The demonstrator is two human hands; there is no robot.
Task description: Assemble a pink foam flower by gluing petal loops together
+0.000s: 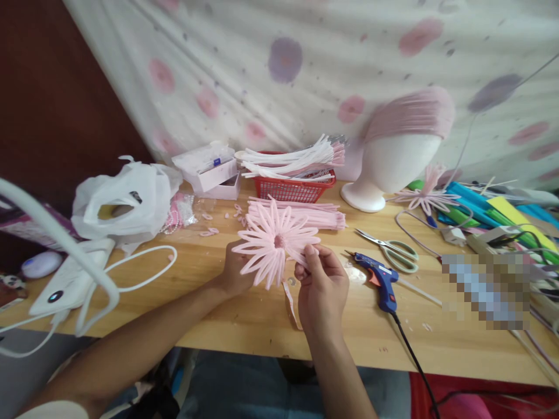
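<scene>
A pink pipe-cleaner flower (pixel 273 238) with many looped petals is held up over the wooden table (pixel 437 343). My left hand (pixel 233 273) grips it from behind and below, fingers closed on its base. My right hand (pixel 321 282) pinches one petal loop at the flower's right side between thumb and fingers. A pink strip hangs down between the hands. Behind the flower lies a bundle of pink pipe cleaners (pixel 314 215).
A blue glue gun (pixel 379 282) with a black cord and scissors (pixel 393 247) lie to the right. A red basket (pixel 292 187) of white and pink stems, a foam head (pixel 393 163), white boxes (pixel 212 174), a plastic bag (pixel 126 201) and coloured sheets (pixel 498 215) ring the work area.
</scene>
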